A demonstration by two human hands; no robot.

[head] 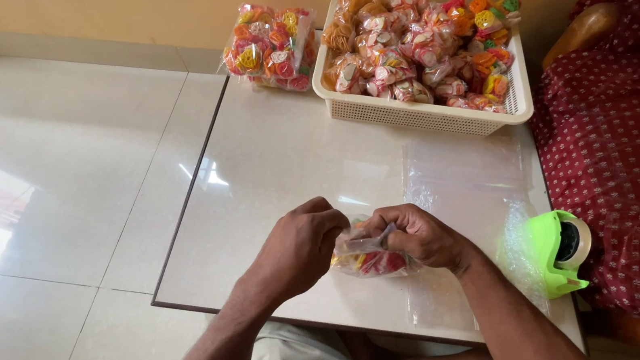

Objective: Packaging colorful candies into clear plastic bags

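Both hands grip one small clear plastic packet filled with red and yellow snack pieces, held just above the near part of a low white table. My left hand pinches the packet's top from the left with its fingers closed. My right hand clutches the packet's neck from the right. The packet's mouth is hidden between my fingers.
A white slotted basket piled with several filled packets stands at the table's far right. A large clear bag of colourful snacks lies left of it. Flat clear plastic bags lie beside my right hand; a green tape dispenser sits at the right edge. A person in red patterned cloth sits at right.
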